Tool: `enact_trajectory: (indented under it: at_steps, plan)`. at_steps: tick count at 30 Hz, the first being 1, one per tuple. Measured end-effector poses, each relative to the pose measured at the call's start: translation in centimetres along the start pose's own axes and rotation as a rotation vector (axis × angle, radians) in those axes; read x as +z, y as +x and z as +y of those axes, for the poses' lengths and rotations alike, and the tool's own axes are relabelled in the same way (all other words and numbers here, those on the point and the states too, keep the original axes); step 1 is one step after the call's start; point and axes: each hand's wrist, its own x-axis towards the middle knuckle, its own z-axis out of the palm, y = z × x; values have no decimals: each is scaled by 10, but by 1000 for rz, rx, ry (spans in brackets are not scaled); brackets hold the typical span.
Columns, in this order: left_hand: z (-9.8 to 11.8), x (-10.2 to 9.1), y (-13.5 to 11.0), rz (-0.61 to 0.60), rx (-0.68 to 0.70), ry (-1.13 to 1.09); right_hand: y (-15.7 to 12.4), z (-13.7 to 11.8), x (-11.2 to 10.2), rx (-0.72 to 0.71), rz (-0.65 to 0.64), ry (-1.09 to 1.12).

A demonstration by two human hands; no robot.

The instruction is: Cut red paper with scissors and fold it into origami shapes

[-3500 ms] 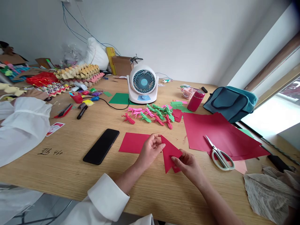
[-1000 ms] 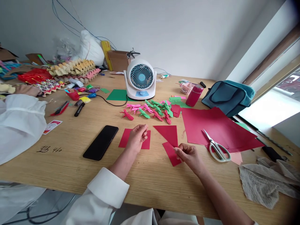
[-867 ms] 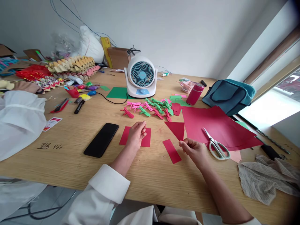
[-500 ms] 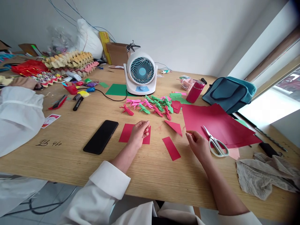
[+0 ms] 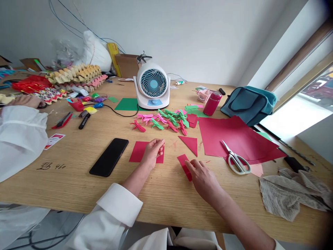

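Note:
My left hand [image 5: 153, 151] hovers over a red paper rectangle [image 5: 135, 155], thumb and fingers pinched together; what they hold, if anything, is too small to make out. My right hand [image 5: 204, 177] reaches down to a narrow red paper strip [image 5: 182, 162] lying on the table. Its outstretched fingertips touch the strip and cover its right edge. Beyond it lies a red paper triangle [image 5: 191, 144]. White-handled scissors [image 5: 235, 160], slightly spread at the blades, rest to the right, partly on a large red sheet [image 5: 221, 133]. A tiny red scrap [image 5: 208, 161] lies beside my right hand.
Folded paper figures [image 5: 166, 119] in pink, green and red lie before a white fan [image 5: 153, 85]. A black phone [image 5: 109, 157] is at left, a red bottle [image 5: 212, 103] and teal bag [image 5: 247, 104] at right. Another person's sleeve [image 5: 23, 135] occupies the far left.
My right hand has moved left and nearer to me, from beside the scissors onto the red strip. A tiny red scrap now shows on the table. My left hand keeps its pinch.

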Motion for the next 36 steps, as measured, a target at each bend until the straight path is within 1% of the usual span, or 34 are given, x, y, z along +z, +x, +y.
enact_trajectory:
  at_steps: [2, 6, 8, 11, 12, 13, 15, 16, 18, 20, 22, 23, 24, 25, 27, 29, 31, 33, 36]
  plan:
    - [0, 0, 0, 1, 8, 11, 0, 1, -2, 15, 5, -14]
    - [0, 0, 1, -15, 25, 48, -12, -1, -7, -16, 33, 151]
    - [-2, 1, 0, -47, 31, 83, -16, -5, -8, -11, 22, 146]
    - [-9, 5, -3, -130, 58, 179, -9, -11, -6, -27, 4, 74]
    - [-12, 6, -5, -166, 91, 243, -5, -12, -5, -24, 8, 41]
    - [-14, 8, -7, -219, 157, 361, 0, -13, -4, -15, 16, 16]
    - [-19, 11, -11, -281, 321, 578, 6, -12, -3, 5, 45, 27]
    - [-21, 12, -12, -297, 384, 651, 7, -10, -3, 18, 68, 73]
    - [-23, 12, -14, -315, 448, 735, 5, -6, -4, 45, 120, 238]
    - [-23, 12, -14, -303, 465, 766, 1, 3, -8, 73, 163, 448]
    - [-21, 11, -13, -263, 470, 763, 0, 17, -14, 90, 189, 638]
    - [-19, 10, -12, -242, 472, 753, 2, 27, -17, 126, 220, 700]
    - [-18, 10, -11, -224, 472, 739, 6, 38, -19, 179, 217, 754]
    - [-18, 9, -11, -210, 471, 725, 13, 51, -21, 258, 214, 820]
    - [-16, 8, -10, -199, 461, 708, 32, 80, -22, 346, 222, 947]
    - [-16, 8, -10, -200, 453, 709, 59, 108, -20, 460, 289, 1085]
    - [-16, 8, -10, -206, 451, 721, 89, 130, -16, 522, 361, 1127]
    - [-16, 8, -11, -212, 452, 734, 120, 146, -11, 582, 442, 1156]
    - [-16, 7, -10, -217, 440, 744, 161, 155, -6, 656, 538, 1192]
